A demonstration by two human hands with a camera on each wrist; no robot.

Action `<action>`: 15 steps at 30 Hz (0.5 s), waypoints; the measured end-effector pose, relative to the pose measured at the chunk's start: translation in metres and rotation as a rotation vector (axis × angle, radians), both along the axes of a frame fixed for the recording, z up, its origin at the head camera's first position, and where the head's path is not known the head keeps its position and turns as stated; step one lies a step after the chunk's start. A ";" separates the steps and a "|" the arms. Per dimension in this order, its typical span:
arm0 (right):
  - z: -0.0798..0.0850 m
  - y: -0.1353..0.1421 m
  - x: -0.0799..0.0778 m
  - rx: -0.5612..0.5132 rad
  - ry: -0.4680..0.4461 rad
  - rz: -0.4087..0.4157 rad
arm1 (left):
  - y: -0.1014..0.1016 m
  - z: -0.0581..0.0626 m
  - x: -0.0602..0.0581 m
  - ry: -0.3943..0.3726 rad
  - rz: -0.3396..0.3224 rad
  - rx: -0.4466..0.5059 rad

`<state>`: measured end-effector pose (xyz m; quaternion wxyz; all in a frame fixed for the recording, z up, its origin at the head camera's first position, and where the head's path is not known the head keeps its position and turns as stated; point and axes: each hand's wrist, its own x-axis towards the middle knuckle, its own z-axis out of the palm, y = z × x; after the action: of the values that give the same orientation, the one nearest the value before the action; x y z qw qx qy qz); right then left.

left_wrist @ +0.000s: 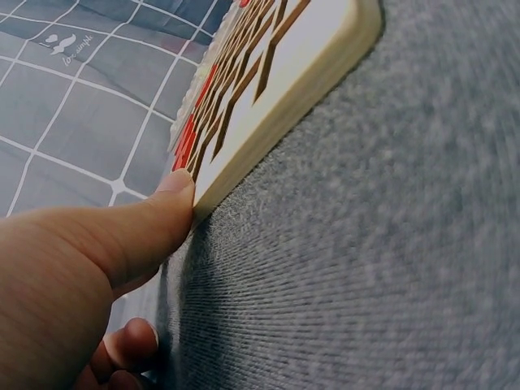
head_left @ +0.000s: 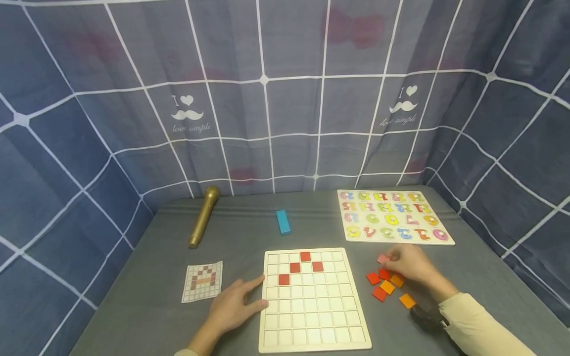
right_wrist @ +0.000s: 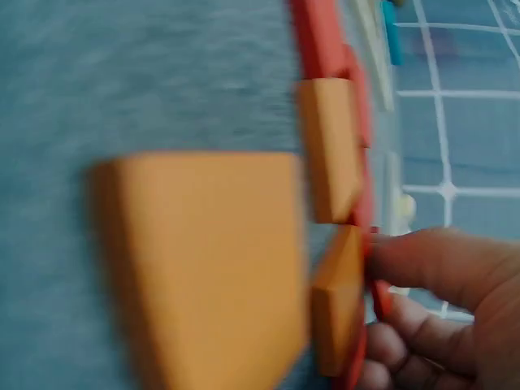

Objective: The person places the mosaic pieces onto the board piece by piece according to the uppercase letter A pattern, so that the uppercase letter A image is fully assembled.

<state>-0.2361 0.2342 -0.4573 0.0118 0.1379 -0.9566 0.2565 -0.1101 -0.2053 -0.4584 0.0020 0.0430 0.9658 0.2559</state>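
A cream grid board [head_left: 313, 316] lies on the grey cloth with several red square tiles [head_left: 295, 268] set in its upper cells. My left hand [head_left: 231, 304] rests at its left edge, thumb and index finger extended and touching the rim; the thumb [left_wrist: 154, 223] meets the board's edge [left_wrist: 284, 122] in the left wrist view. To the right of the board, my right hand [head_left: 411, 264] pinches a red square tile [right_wrist: 380, 299] between thumb and finger. Beneath and beside that hand lie loose red tiles [head_left: 373, 278] and orange tiles [head_left: 407, 300].
A small pattern card [head_left: 202, 282] lies left of the board. Farther back are a gold microphone-shaped object [head_left: 204, 217], a blue block [head_left: 283, 222] and a number puzzle board [head_left: 396, 217]. Checked curtains [head_left: 294, 109] enclose the table. Something dark [head_left: 425, 316] sits by the right wrist.
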 end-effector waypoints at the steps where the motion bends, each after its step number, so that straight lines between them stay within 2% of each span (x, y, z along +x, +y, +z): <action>1: 0.000 -0.001 0.000 0.000 0.013 0.010 | 0.000 0.000 0.000 0.001 0.001 0.000; 10: 0.005 -0.013 -0.004 0.074 0.107 0.084 | -0.002 -0.001 -0.001 0.003 -0.003 0.002; 13: 0.004 -0.013 -0.006 0.067 0.098 0.120 | -0.001 -0.001 0.000 0.003 -0.006 0.004; 15: 0.004 -0.011 -0.008 0.029 0.059 0.153 | -0.001 -0.002 0.001 0.006 -0.007 0.005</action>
<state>-0.2441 0.2230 -0.4536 0.0184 0.2180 -0.9461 0.2387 -0.1095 -0.2060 -0.4600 0.0001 0.0472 0.9649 0.2584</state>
